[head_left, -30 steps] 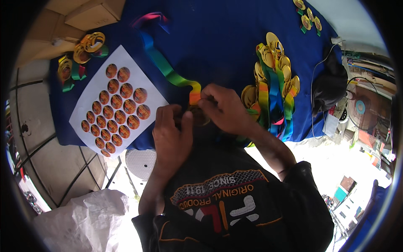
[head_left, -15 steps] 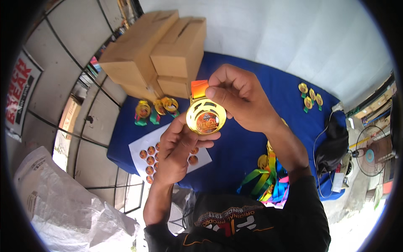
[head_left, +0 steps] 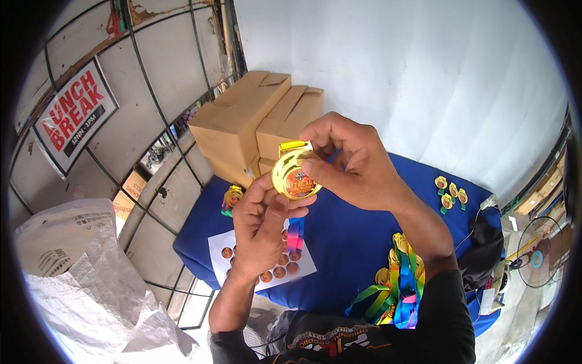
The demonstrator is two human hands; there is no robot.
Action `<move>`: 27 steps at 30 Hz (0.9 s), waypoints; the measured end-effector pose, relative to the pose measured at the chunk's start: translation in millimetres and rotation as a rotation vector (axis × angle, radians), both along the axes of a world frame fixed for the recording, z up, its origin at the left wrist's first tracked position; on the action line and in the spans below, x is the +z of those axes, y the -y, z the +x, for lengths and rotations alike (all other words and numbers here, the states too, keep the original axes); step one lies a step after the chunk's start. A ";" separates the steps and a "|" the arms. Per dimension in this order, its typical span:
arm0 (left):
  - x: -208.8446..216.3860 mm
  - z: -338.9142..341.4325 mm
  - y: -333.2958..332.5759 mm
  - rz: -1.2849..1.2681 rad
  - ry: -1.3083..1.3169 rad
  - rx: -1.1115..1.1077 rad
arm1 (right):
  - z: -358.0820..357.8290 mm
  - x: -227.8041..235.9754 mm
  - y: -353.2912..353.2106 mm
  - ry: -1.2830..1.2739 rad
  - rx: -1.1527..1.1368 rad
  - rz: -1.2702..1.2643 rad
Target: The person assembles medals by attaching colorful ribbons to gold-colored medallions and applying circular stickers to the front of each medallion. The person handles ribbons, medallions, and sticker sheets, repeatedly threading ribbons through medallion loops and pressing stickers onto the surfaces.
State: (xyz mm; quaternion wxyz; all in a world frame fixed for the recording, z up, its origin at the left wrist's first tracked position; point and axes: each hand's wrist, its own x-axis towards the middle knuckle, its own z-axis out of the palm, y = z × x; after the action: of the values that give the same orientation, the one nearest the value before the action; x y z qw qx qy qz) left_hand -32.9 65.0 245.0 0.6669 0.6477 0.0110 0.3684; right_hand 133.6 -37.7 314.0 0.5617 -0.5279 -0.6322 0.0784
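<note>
1. Above the blue tablecloth [head_left: 348, 242], my two hands meet at one gold medal [head_left: 286, 167], held up with its face toward me.
2. My left hand [head_left: 257, 227] is closed on its lower left rim. My right hand [head_left: 357, 164] has its thumb across the right side of the face; whether the fingers pinch from behind, I cannot tell.
3. Done on this medal, as I judge it: the round printed sticker [head_left: 298, 185] sits in the disc, and a yellow ribbon [head_left: 293, 145] is looped through the top. Whether every edge is stuck flat, I cannot tell.
4. Left: the white sticker sheet [head_left: 308, 267] below my left hand carries many more stickers.
5. The ribboned medals [head_left: 400, 273] lie heaped to the right, four small medals [head_left: 448, 193] beyond; their faces are too small to judge.
</note>
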 end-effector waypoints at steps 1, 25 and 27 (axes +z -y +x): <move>4.4 0.1 -0.8 0.000 0.021 -0.004 | -1.8 5.6 -1.1 0.026 -0.001 0.020; 30.4 -3.7 3.9 0.072 0.092 0.094 | -8.6 33.3 2.3 0.387 -0.065 0.120; 29.8 -5.0 6.6 0.074 0.092 0.104 | -10.0 33.9 4.3 0.228 -0.019 -0.030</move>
State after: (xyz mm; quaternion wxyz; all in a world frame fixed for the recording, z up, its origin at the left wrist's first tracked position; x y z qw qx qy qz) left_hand -37.9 58.4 274.8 0.6221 0.6529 0.0001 0.4321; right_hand 123.5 -42.0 347.9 0.4788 -0.5478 -0.6857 0.0219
